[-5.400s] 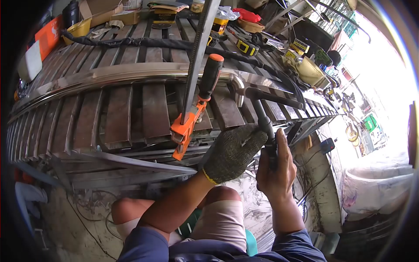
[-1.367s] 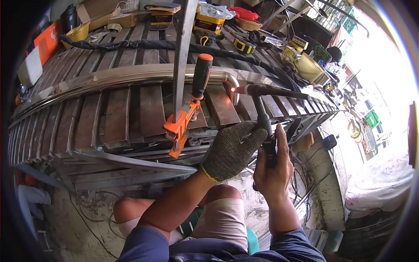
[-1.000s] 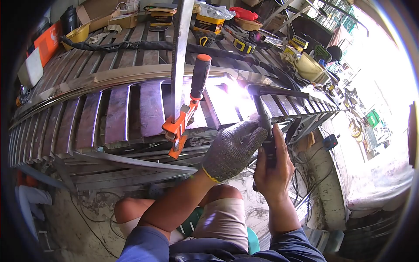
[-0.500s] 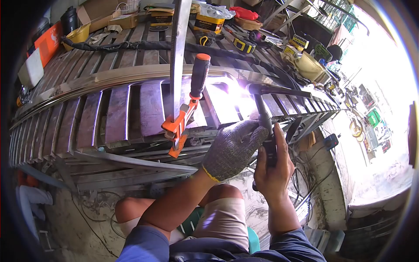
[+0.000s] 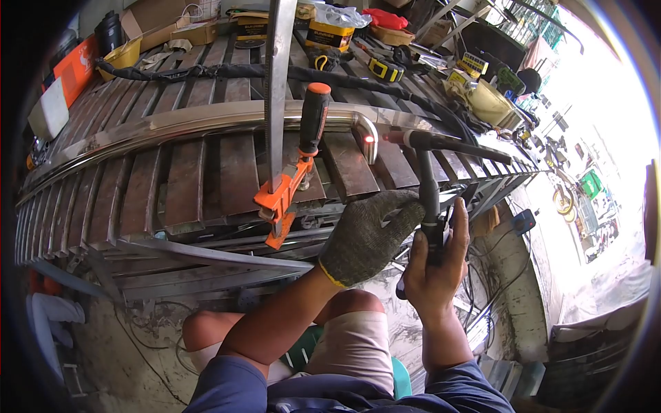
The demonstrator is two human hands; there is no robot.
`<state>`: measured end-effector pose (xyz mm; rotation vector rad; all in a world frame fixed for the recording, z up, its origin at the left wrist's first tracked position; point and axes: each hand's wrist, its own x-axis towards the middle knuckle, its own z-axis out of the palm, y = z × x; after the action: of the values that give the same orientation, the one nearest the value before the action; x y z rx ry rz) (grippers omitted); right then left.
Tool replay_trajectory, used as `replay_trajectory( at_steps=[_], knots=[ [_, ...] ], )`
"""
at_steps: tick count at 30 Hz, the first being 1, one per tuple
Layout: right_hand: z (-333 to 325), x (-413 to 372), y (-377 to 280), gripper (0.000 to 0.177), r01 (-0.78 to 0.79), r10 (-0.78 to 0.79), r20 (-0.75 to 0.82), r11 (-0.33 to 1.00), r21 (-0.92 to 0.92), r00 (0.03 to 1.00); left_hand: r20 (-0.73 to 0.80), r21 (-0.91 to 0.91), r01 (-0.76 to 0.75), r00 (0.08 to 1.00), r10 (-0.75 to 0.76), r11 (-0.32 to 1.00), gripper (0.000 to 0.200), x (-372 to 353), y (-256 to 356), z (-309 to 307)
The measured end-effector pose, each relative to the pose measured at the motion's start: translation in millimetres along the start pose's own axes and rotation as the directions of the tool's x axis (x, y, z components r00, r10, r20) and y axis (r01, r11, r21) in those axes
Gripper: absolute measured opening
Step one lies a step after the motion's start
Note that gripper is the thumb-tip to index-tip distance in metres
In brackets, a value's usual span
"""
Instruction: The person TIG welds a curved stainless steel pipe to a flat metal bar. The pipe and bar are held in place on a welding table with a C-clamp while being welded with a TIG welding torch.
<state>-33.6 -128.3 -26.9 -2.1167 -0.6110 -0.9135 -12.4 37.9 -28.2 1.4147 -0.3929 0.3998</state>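
Note:
My right hand (image 5: 437,275), bare, is wrapped around the handle of a TIG welding torch (image 5: 428,182). My left hand (image 5: 372,237) wears a grey knit glove; its curled thumb and fingers meet the torch's neck. The torch head points left at the bent end of a shiny metal tube (image 5: 372,150), with a gap between them. A small red-hot spot glows on the tube's bend, and the torch tip looks reddish too. Left of the bend stands an orange bar clamp (image 5: 279,199) with a black-and-orange handle (image 5: 315,117), its steel bar upright.
The slatted metal bench (image 5: 241,175) spans the view. A thick black cable (image 5: 227,71) crosses it behind the tube. Farther back are a yellow tape measure (image 5: 385,70), boxes (image 5: 329,36) and a pale yellow bowl (image 5: 490,103). Cables lie on the floor below.
The bright welding arc has gone out, leaving a glowing spot on the tube. The torch has moved slightly right, away from the bend. My left hand has barely moved.

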Motion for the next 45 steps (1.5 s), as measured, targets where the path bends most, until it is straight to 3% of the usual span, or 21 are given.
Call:
replay_trajectory(
  at_steps=[3, 6, 7, 16, 22, 25, 28, 29, 32, 34, 36, 38, 44, 45],
  knots=[
    [-1, 3, 9, 0.075, 0.1, -0.103, -0.025, 0.991, -0.089, 0.994, 0.013, 0.01, -0.002, 1.0, 0.002, 1.0, 0.035, 1, 0, -1],
    [-4, 5, -4, 0.073, 0.026, -0.025, 0.047, 1.0, -0.013, 0.999, 0.017, 0.029, 0.004, 1.0, -0.004, 1.0, 0.036, 2, 6, -1],
    [-3, 9, -6, 0.073, 0.115, -0.114, 0.027, 0.992, -0.05, 0.993, 0.016, 0.037, 0.005, 1.0, -0.005, 0.999, 0.036, 2, 7, -2],
    [-2, 8, -5, 0.073, 0.076, -0.076, 0.018, 0.997, -0.009, 0.997, -0.016, 0.039, -0.04, 0.999, 0.04, 0.998, 0.035, 1, 2, 3],
    [3, 7, 0, 0.071, 0.18, -0.182, -0.012, 0.978, -0.1, 0.983, -0.027, 0.081, -0.07, 0.997, 0.072, 0.994, 0.036, 0, -3, 2],
    [5, 0, 9, 0.07, 0.156, -0.158, -0.014, 0.985, -0.077, 0.987, -0.019, 0.111, -0.048, 0.999, 0.05, 0.993, 0.036, -2, -3, 2],
    [2, -6, 6, 0.071, 0.028, -0.027, -0.021, 0.999, 0.042, 0.999, 0.025, 0.143, -0.141, 0.99, 0.139, 0.98, 0.036, -12, 4, -4],
    [2, 1, 9, 0.071, 0.185, -0.189, -0.069, 0.981, -0.06, 0.98, 0.04, 0.207, -0.179, 0.984, 0.174, 0.962, 0.036, -18, 8, -6],
    [-4, -9, 21, 0.07, -0.014, 0.017, -0.048, 0.998, 0.06, 0.999, 0.101, 0.392, -0.303, 0.953, 0.287, 0.868, 0.037, -37, 20, -18],
    [-6, -11, 19, 0.071, -0.063, 0.069, -0.04, 0.99, 0.127, 0.997, 0.159, 0.498, -0.397, 0.916, 0.369, 0.771, 0.039, -47, 29, -25],
    [-8, -12, 18, 0.071, -0.092, 0.102, -0.042, 0.977, 0.19, 0.994, 0.172, 0.513, -0.377, 0.925, 0.337, 0.771, 0.038, -56, 37, -32],
    [-8, -17, 20, 0.071, -0.09, 0.102, -0.062, 0.98, 0.179, 0.993, 0.206, 0.55, -0.367, 0.93, 0.304, 0.75, 0.038, -64, 44, -43],
    [6, -35, 39, 0.072, -0.038, 0.101, -0.179, 0.945, 0.325, 0.979, 0.265, 0.675, -0.476, 0.869, 0.417, 0.563, 0.041, -85, 52, -74],
    [6, -33, 44, 0.074, 0.009, 0.047, -0.194, 0.961, 0.277, 0.98, 0.254, 0.689, -0.465, 0.873, 0.415, 0.556, 0.041, -92, 57, -78]
  ],
)
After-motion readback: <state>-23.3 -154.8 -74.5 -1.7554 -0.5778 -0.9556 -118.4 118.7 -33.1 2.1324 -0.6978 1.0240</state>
